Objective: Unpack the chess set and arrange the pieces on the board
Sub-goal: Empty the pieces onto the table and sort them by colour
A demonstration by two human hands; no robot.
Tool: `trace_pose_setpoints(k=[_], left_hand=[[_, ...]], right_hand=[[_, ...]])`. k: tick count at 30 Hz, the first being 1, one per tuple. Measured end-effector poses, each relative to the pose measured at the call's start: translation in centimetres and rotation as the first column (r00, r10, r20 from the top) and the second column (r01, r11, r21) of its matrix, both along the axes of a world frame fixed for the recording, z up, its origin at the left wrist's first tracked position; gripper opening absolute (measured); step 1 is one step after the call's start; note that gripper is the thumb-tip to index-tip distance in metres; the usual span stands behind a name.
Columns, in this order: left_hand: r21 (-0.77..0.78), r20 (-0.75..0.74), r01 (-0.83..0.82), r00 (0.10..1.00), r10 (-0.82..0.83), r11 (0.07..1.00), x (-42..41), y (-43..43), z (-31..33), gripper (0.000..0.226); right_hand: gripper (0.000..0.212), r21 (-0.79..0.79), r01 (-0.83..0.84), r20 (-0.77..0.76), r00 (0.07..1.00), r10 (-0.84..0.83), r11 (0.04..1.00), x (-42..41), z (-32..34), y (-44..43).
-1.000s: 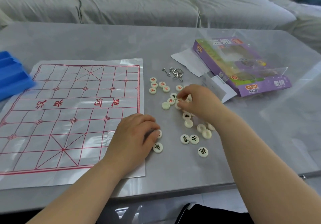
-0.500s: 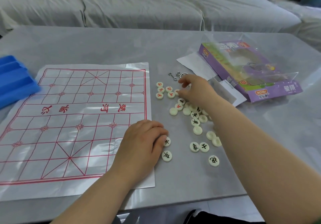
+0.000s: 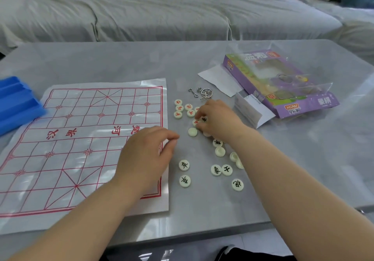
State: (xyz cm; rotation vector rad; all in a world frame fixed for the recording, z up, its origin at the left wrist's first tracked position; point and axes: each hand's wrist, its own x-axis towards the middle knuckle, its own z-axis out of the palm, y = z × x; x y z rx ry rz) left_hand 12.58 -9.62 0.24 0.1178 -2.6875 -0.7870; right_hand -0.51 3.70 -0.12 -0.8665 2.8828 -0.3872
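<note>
Head view: a grey table [image 3: 121, 62] carries the board [image 3: 81, 139], a clear sheet with a red grid, lying flat on the left half. Right of the board the pieces [image 3: 216, 170], cream discs, lie loose on the table. A far cluster [image 3: 178, 115] shows red characters. Nearer ones show black characters, and a few are blank side up. None stands on the board. The left hand [image 3: 147, 155] is over the board's right edge, palm down, fingers curled, with thumb and forefinger tips close together. I cannot tell whether anything is between them. Two black-marked discs lie just right of it, near the board's edge. The right hand [image 3: 218, 121] is further away, in the middle of the scatter. Its fingers are bent down and pinch one piece [image 3: 204, 119] with a black character, with a red-marked disc touching it on the left. The two hands are apart. Just beyond the right hand lie small wire puzzles [image 3: 202, 93]. Far right is an opened purple box [image 3: 283, 90] with a clear cover. A folded leaflet [image 3: 253, 113] lies at its near left corner and a white paper [image 3: 218, 78] to its left. A blue tray [image 3: 16, 102] sits at the left edge, touching the board's far left corner. A grey sofa [image 3: 162, 13] runs behind the table.
</note>
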Motion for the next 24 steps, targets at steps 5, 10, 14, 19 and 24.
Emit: trace_pose_setpoints(k=[5, 10, 14, 19, 24], left_hand=[[-0.117, 0.161, 0.083, 0.985, -0.064, 0.99, -3.0, -0.1, -0.1, 0.028], [-0.197, 0.261, 0.165, 0.959, -0.111, 0.966, -5.8, 0.8, -1.1, 0.043], [-0.253, 0.244, 0.209, 0.959, -0.146, 0.945, -7.1, 1.1, -1.6, 0.036], [-0.414, 0.21, 0.239, 0.964, -0.163, 0.878, -7.4, 1.4, -1.8, 0.032], [-0.552, 0.287, 0.309, 0.942, -0.172, 0.774, -8.1, 1.2, -1.2, 0.028]], right_hand=[[0.03, 0.006, 0.042, -0.056, 0.998, -0.042, 0.999, -0.6, -0.1, -0.4], [0.031, -0.028, 0.06, -0.003, 0.998, -0.06, 0.998, -0.2, -0.4, 0.7], [0.028, -0.06, 0.077, 0.013, 0.997, -0.076, 0.995, -0.3, -0.5, 1.1], [0.026, -0.102, 0.092, -0.029, 0.995, -0.095, 0.99, 0.0, -1.0, 1.4], [0.025, -0.133, 0.112, -0.107, 0.986, -0.127, 0.985, 0.5, -1.5, 1.6]])
